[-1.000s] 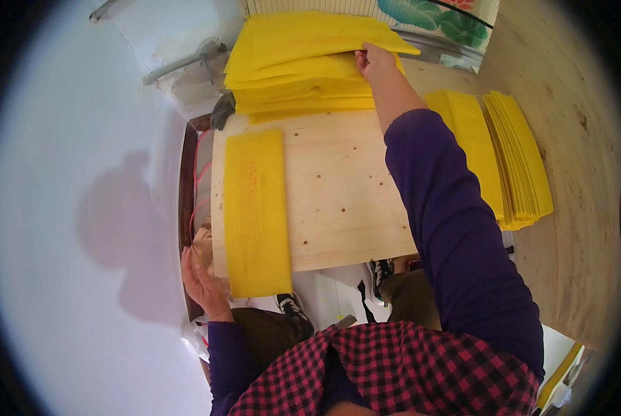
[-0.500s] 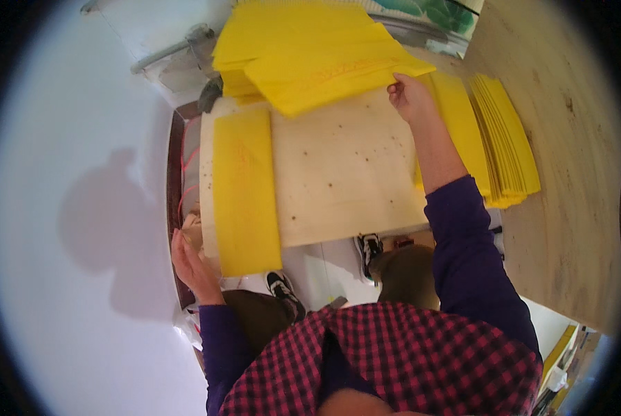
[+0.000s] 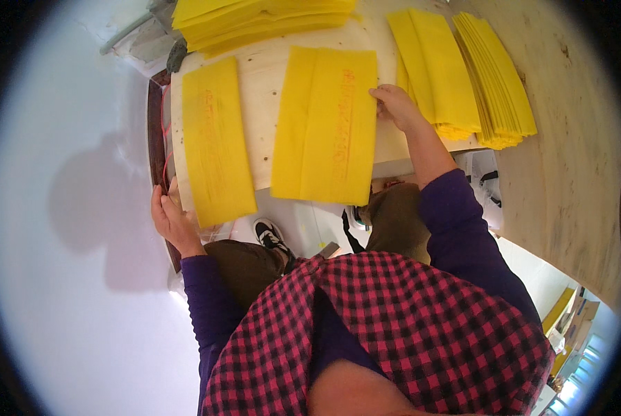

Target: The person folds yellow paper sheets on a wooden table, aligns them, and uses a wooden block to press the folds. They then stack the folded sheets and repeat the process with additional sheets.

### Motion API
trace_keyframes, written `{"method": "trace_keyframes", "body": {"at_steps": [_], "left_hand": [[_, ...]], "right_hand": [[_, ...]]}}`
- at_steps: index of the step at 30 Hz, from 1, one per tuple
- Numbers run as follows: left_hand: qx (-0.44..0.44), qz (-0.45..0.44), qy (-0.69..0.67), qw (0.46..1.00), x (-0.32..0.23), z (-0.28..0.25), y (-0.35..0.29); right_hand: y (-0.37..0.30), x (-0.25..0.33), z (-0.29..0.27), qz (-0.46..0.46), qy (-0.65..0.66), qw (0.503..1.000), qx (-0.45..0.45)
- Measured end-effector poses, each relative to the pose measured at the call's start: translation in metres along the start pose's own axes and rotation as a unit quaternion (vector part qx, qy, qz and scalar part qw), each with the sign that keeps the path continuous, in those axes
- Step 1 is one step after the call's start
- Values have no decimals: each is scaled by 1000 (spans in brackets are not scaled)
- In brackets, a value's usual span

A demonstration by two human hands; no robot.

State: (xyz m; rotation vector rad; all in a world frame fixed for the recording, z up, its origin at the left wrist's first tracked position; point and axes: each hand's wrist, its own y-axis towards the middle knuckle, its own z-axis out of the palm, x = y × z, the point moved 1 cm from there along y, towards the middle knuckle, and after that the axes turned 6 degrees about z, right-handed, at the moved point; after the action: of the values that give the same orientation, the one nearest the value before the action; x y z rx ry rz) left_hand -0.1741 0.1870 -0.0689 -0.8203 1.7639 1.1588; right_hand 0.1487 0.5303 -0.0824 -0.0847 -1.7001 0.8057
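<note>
Yellow printed sheet (image 3: 328, 125), pinched at one edge by the right hand (image 3: 395, 107), overhangs the plywood board (image 3: 258, 142); placing seems underway, likely needing squaring next. Left hand's (image 3: 175, 223) grip: cannot tell.

A smooth, bluish-white wall (image 3: 81, 312) fills the left side, carrying a soft, rounded grey shadow (image 3: 81, 201). Beside it runs a narrow dark brown wooden edge (image 3: 156, 139), next to a pale wooden table (image 3: 262, 104) dotted with small dark knots. A grey bar (image 3: 126, 35) slants at the upper left. Along the right stands a broad, light wood surface (image 3: 564, 152) with faint grain. Below shows whitish floor (image 3: 296, 223); bright bluish light (image 3: 580, 378) glows at lower right.
</note>
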Motion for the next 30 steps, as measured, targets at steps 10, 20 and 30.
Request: {"method": "trace_keyframes", "body": {"at_steps": [10, 20, 30], "left_hand": [[284, -21, -56, 957, -67, 18, -92], [262, -459, -296, 795, -31, 99, -143], [242, -121, -81, 959, -43, 117, -150]], "right_hand": [[-1, -8, 3, -125, -294, 934, -161], [-5, -23, 8, -155, -324, 912, -199], [-14, -21, 9, -165, -342, 902, -206]]}}
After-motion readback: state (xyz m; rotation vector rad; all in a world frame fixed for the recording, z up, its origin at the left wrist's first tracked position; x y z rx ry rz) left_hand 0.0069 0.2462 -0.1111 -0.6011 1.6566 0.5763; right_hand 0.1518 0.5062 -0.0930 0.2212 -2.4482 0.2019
